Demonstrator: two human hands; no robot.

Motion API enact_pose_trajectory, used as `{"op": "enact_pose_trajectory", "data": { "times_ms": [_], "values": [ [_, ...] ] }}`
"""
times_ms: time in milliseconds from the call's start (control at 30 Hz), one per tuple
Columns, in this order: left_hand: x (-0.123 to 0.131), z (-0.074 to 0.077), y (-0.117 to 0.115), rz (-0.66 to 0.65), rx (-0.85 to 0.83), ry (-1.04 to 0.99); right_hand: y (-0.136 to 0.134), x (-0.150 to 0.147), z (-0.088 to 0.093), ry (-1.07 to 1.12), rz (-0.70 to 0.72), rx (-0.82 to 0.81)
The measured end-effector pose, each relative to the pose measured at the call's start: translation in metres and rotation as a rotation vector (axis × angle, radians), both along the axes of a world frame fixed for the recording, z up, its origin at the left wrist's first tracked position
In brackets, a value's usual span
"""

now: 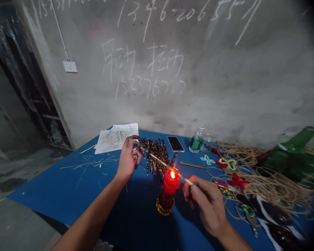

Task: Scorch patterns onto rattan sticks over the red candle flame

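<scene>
A thin bamboo stick runs between both hands, passing just over the flame of a lit red candle on a gold base. My left hand pinches the stick's far end near a pile of scorched patterned sticks. My right hand pinches the near end to the right of the candle. Both hands are closed on the stick.
The blue table stands against a chalk-marked concrete wall. On it lie a paper sheet, a phone, a small green-liquid bottle, tangled rattan cord with coloured knots, pliers and green glass bottles.
</scene>
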State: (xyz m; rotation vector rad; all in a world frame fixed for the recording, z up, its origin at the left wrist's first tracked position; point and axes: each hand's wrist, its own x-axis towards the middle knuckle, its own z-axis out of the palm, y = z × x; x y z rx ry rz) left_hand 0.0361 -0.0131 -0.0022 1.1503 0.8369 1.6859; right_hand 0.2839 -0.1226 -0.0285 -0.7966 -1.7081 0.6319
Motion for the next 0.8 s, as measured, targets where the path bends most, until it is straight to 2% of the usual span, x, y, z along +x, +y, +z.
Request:
{"op": "enact_pose_trajectory", "data": {
  "times_ms": [367, 567, 800],
  "values": [
    [-0.0009, -0.0014, 0.0035, 0.046, 0.033, -0.025, 0.0001, -0.0002, -0.0004, -0.052, -0.070, 0.032],
    [-0.0028, -0.0008, 0.0030, 0.055, 0.025, -0.038, 0.0034, -0.0018, 0.0005, -0.030, -0.160, 0.046],
    [-0.0025, -0.0004, 0.0033, 0.042, 0.037, -0.065, 0.0016, -0.0030, 0.0023, -0.016, -0.127, 0.031]
  ]
}}
